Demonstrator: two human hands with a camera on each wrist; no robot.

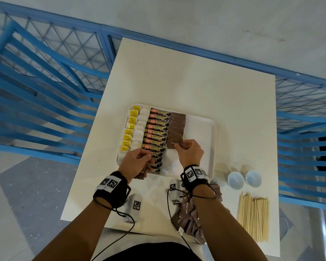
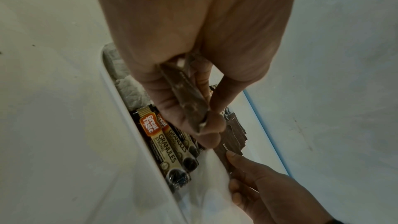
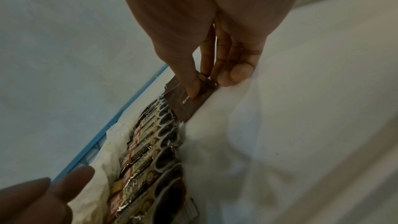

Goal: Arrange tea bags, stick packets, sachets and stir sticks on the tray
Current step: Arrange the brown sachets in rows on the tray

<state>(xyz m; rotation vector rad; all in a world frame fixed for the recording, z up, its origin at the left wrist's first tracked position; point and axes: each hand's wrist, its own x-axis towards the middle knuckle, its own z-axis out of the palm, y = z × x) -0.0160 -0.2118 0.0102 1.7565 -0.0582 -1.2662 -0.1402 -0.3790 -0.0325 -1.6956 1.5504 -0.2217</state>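
Observation:
A white tray (image 1: 211, 132) holds a column of yellow-tagged tea bags (image 1: 130, 127), a column of coffee stick packets (image 1: 156, 131) and a column of overlapping brown sugar sachets (image 1: 177, 125). My right hand (image 1: 189, 150) pinches the nearest brown sachet (image 1: 174, 141) at the column's near end, thumb on top (image 3: 191, 89). Over the near stick packets, my left hand (image 1: 137, 162) grips a small bundle of brown sachets (image 2: 189, 98) between thumb and curled fingers.
On the white table (image 1: 177, 81), a loose heap of brown sachets (image 1: 190, 221) lies under my right forearm. Wooden stir sticks (image 1: 253, 215) lie at the near right, two white cups (image 1: 244, 178) beyond them. Blue railings surround the table.

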